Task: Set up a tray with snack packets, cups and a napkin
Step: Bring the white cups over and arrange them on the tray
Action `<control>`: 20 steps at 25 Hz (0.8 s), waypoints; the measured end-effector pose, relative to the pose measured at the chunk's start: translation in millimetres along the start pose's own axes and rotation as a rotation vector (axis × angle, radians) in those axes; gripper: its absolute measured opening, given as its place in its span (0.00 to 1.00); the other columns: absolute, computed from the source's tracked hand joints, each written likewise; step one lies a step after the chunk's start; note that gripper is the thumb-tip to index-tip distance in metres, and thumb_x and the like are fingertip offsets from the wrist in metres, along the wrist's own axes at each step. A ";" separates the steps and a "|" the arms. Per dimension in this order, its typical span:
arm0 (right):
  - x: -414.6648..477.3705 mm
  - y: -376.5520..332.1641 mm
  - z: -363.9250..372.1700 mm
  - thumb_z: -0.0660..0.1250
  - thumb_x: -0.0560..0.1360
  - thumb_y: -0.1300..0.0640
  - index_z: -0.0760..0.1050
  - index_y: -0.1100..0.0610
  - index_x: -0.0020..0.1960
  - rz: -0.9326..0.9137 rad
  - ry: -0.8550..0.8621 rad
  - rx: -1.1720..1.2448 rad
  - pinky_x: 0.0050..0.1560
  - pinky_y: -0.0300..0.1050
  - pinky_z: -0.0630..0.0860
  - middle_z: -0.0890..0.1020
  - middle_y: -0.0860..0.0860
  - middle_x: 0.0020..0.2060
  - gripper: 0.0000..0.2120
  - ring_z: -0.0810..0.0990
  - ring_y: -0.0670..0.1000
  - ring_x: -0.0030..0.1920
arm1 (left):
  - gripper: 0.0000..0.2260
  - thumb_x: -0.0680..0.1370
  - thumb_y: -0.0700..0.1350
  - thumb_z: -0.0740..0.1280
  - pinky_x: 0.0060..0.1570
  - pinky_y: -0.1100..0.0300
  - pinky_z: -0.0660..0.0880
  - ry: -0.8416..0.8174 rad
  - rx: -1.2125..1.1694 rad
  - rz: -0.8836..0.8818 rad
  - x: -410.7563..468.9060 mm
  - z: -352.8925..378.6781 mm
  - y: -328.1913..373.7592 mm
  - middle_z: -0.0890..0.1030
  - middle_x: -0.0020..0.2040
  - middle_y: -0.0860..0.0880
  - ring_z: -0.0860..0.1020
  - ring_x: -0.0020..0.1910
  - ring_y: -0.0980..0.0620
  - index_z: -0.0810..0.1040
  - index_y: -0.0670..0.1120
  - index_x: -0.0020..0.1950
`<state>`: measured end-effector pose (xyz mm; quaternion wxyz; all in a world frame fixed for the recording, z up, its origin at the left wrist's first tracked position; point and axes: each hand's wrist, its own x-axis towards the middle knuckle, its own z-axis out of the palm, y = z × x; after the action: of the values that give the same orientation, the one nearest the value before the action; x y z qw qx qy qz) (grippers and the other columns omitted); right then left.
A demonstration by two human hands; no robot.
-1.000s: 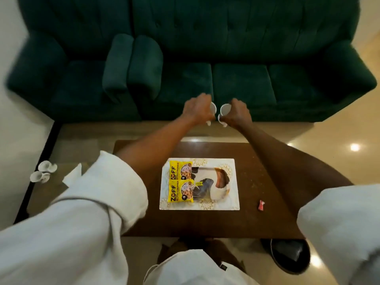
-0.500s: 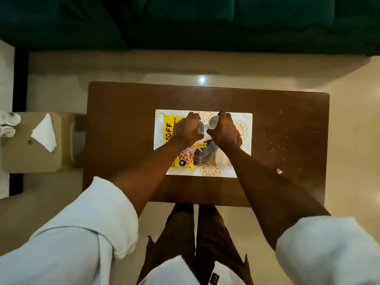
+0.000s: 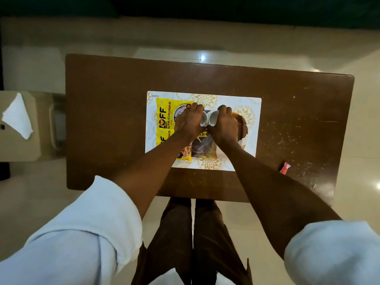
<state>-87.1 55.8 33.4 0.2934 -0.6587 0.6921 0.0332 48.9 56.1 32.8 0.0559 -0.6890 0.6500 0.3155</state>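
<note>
Both hands are over the white rectangular tray with gold flower prints, which sits in the middle of the dark brown wooden table. The left hand has its fingers curled round one small white cup. The right hand grips a second white cup, and the two rims tip toward each other, nearly touching. Whether either cup rests on the tray yet, I cannot tell.

The snacks look done: two yellow snack packets lie along the tray's left side, with a dark gold-striped packet beside them under the wrists.

Left to do, by my reading: stand the cups up, let go, then fetch the white folded napkin, lying well apart on the beige stool at left. A small red wrapper lies on the table, off the tray.
</note>
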 end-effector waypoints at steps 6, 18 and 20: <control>-2.4 -1.7 7.1 0.77 0.73 0.53 0.69 0.59 0.70 -0.005 0.008 -0.027 0.51 0.51 0.80 0.77 0.58 0.64 0.31 0.80 0.60 0.60 | 0.26 0.72 0.54 0.76 0.48 0.48 0.81 0.070 0.012 0.002 -3.3 8.1 -2.7 0.78 0.64 0.48 0.80 0.60 0.44 0.74 0.48 0.66; -6.1 -8.2 -25.8 0.77 0.71 0.41 0.51 0.62 0.82 -0.050 -0.110 -0.166 0.68 0.59 0.74 0.66 0.60 0.75 0.54 0.72 0.65 0.72 | 0.37 0.74 0.56 0.74 0.65 0.47 0.73 0.072 0.159 -0.038 -26.1 -13.4 3.0 0.70 0.73 0.45 0.70 0.71 0.42 0.63 0.46 0.78; -20.0 -11.9 -56.7 0.77 0.71 0.41 0.47 0.61 0.83 -0.057 -0.122 -0.150 0.70 0.59 0.72 0.61 0.58 0.78 0.56 0.68 0.65 0.75 | 0.39 0.76 0.54 0.72 0.74 0.45 0.63 0.055 0.094 -0.071 -48.5 -32.0 18.6 0.63 0.79 0.43 0.62 0.78 0.39 0.58 0.44 0.81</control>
<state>-97.3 47.6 93.2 0.2860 -0.6948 0.6495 0.1166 45.3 79.5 89.0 0.0816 -0.7168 0.6405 0.2632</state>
